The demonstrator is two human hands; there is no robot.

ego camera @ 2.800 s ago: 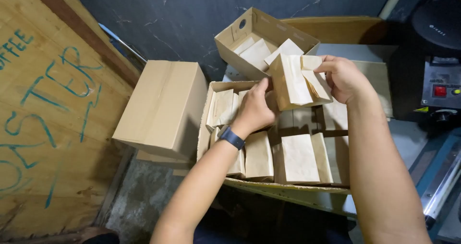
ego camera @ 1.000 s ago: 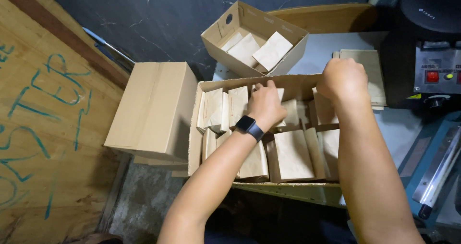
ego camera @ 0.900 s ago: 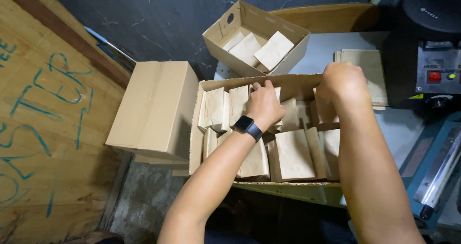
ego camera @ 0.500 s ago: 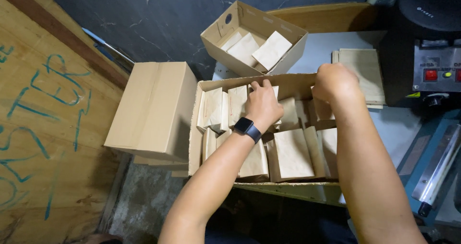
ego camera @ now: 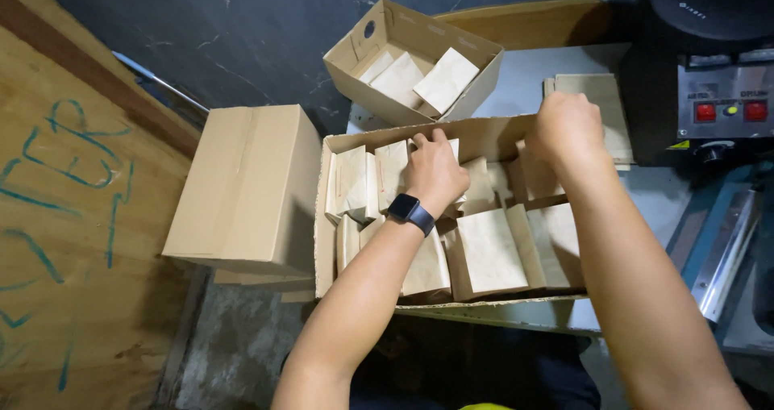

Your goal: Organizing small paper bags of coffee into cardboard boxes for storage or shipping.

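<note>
A closed cardboard box (ego camera: 246, 186) is sitting at the far left, just beside the open carton (ego camera: 322, 216) of brown paper bags (ego camera: 488, 249). The left hand (ego camera: 434, 170), a dark watch (ego camera: 409, 213) on its wrist, is resting palm-down on the back row, fingers curled over the bag tops near the far wall. The right hand (ego camera: 567, 126) is closing down on an upright bag (ego camera: 538, 178) at the back right, directly beneath it; whether it is actually pinching it I cannot tell.
</note>
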